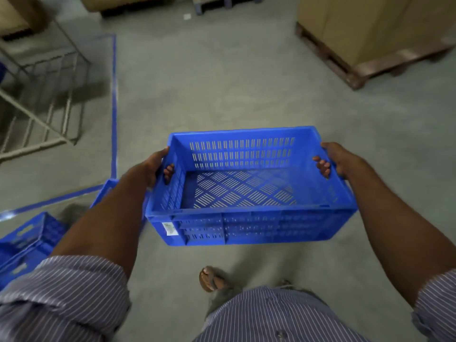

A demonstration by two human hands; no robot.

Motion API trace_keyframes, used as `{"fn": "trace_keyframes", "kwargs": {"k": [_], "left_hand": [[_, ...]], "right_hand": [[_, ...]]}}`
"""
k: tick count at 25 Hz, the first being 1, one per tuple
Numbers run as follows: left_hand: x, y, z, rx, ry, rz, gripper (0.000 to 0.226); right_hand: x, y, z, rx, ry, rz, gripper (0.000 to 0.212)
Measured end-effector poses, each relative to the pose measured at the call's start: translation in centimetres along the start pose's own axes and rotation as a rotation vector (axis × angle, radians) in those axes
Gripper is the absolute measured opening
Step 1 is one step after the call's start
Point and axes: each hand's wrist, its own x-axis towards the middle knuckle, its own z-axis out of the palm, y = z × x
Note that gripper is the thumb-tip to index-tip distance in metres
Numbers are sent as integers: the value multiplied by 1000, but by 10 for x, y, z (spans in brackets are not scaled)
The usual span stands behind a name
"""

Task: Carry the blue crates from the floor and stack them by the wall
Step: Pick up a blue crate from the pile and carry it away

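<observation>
I hold an empty blue slotted crate (249, 220) level in front of me, above the grey concrete floor. My left hand (154, 167) grips its left end, fingers hooked through the handle slot. At the right end my right hand (336, 160) grips the rim, fingertips curled inside. A small white label sits on the crate's near wall. More blue crates (22, 245) lie on the floor at the lower left, partly hidden by my left arm.
A grey metal rack frame (47, 95) lies at the left, inside blue floor tape (114, 107). Cardboard boxes on a wooden pallet (345, 67) stand at the upper right. Another pallet (214, 3) is at the top. My sandalled foot (212, 278) is below the crate.
</observation>
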Motion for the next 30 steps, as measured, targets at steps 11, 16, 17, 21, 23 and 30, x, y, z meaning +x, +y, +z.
{"fn": "trace_keyframes", "kwargs": {"k": [11,16,17,21,23,30], "left_hand": [[60,84,236,231,261,509,68],[112,174,335,343,214,639,69],[121,194,357,362,190,662,68],[151,276,460,461,26,709,65],[166,313,525,520,-73,697,67],[227,410,798,685,-328,632,70]], "right_hand": [[13,28,-173,185,534,-372,54],[51,-5,-233,283,706,-394,55],[56,-14,-247,308,728,-394,55],[63,-44,-320,415,785,-380,53],[66,-55,-369,448,808,-378,54],[108,-90,-589,458,923,-339,57]]}}
